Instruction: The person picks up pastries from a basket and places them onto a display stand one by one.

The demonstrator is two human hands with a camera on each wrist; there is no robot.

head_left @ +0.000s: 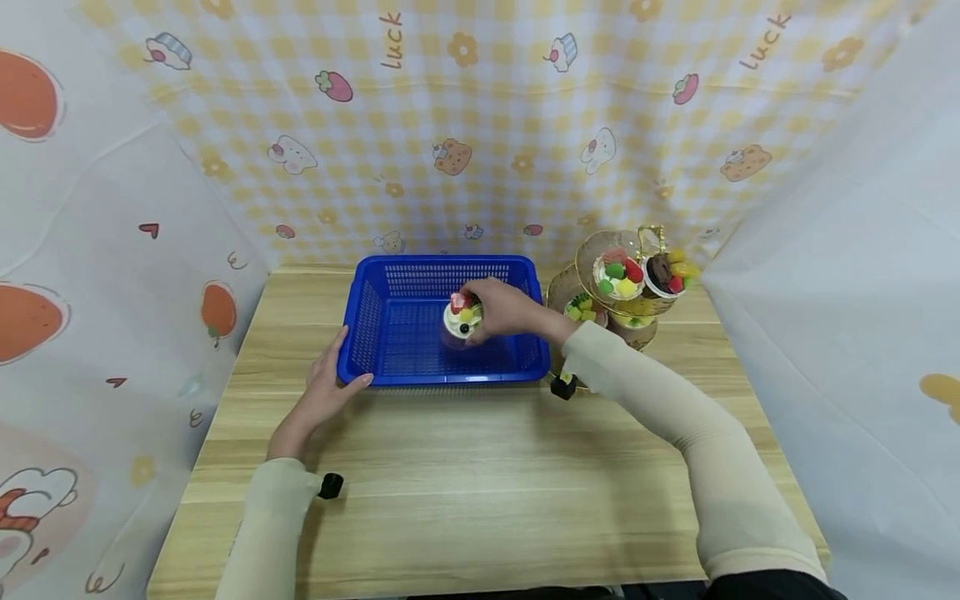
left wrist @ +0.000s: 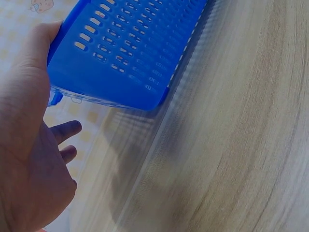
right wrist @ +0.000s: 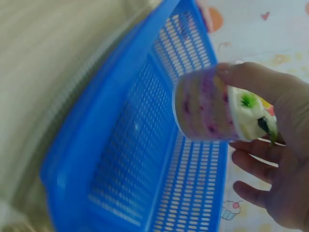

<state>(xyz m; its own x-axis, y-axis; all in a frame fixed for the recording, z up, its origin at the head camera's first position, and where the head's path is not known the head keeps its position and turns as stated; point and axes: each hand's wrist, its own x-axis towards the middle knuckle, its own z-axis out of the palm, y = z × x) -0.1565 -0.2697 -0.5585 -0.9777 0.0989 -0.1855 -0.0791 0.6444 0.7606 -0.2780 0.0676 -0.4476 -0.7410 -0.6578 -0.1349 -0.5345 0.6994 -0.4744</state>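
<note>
My right hand (head_left: 501, 310) holds a dessert cup (right wrist: 203, 106) between thumb and fingers, over the inside of a blue plastic basket (head_left: 444, 380). The cup is clear with layered purple and cream filling, topped with white cream and fruit pieces. In the right wrist view it appears tilted, its wall near the basket's inside. My left hand (head_left: 324, 387) rests at the basket's front left corner. In the left wrist view its thumb (left wrist: 41, 43) touches the basket edge while two other fingers (left wrist: 67, 131) stand apart from the wall, fairly straight.
Right of the basket stands a tiered gold-rimmed stand (head_left: 588, 250). A fruit-topped cup (head_left: 618, 277) and a chocolate-topped cup (head_left: 663, 277) sit on its top tier, with more on lower levels. Behind the wooden table (head_left: 465, 483) hangs a checked curtain (head_left: 495, 108).
</note>
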